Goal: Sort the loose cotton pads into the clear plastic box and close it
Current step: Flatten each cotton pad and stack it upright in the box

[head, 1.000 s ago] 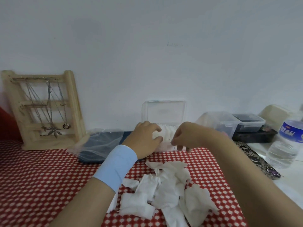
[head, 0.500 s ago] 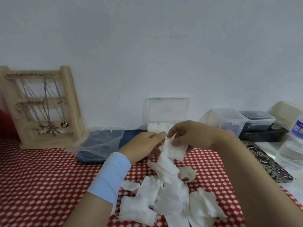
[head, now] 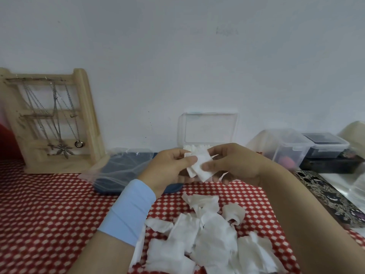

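A clear plastic box (head: 207,131) stands against the wall with its lid raised upright; white pads show inside at its base. Just in front of it, my left hand (head: 169,171) and my right hand (head: 231,165) both pinch a white cotton pad (head: 199,165) held above the table. A heap of several loose cotton pads (head: 203,234) lies on the red checked cloth, below and in front of my hands.
A wooden jewellery rack (head: 53,121) with hanging chains leans at the back left. A dark blue case under clear plastic film (head: 122,167) lies left of the box. Clear lidded containers (head: 296,147) and a black patterned item (head: 325,190) sit at the right.
My hands drew back from the box to the heap, picked up a pad, and now hold it together higher, in front of the box.
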The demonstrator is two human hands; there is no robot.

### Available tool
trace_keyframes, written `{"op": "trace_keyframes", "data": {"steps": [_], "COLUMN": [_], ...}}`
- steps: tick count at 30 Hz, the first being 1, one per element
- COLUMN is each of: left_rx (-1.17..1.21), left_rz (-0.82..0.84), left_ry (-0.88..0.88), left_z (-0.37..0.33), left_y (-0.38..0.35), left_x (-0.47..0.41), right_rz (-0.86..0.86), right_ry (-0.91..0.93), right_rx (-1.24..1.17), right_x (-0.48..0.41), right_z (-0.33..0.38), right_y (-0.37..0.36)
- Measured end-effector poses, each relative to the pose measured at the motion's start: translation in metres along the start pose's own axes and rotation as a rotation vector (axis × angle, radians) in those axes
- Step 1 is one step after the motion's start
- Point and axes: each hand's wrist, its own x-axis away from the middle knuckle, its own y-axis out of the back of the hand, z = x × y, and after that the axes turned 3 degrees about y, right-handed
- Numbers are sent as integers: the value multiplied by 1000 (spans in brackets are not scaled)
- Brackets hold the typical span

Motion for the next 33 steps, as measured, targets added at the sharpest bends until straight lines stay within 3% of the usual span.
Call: {"op": "trace_keyframes", "data": {"steps": [4, 7, 9, 13, 16, 20, 25, 30, 33], "left_rx": [59, 23, -17, 40, -23, -99, 12, 69, 132], "left_rz": [-2, -66, -95, -98, -113, -249, 1, -159, -247], "left_ry": [32, 40, 37, 43, 31, 2, -94, -150, -154], "left_z": [-3, -5, -5, -9, -13, -17, -16, -10, -7], "left_y": [1, 5, 7, 8, 8, 12, 14, 8, 11], "left_x": [3, 4, 4, 7, 9, 4, 9, 6, 3], "right_rz": [-158, -412, -370, -241, -258, -273, -214, -166, -355], "right_ry": [28, 267, 357, 305, 322, 245, 181, 105, 80], "right_rx": [62, 434, 548, 624, 501, 232, -18, -219, -173], "right_x": [0, -3, 1, 5, 4, 10, 9, 9, 1], "right_z": [2, 2, 8, 12, 13, 18, 16, 14, 6], "right_y": [-6, -13, -20, -29, -24, -18, -17, -12, -11]}}
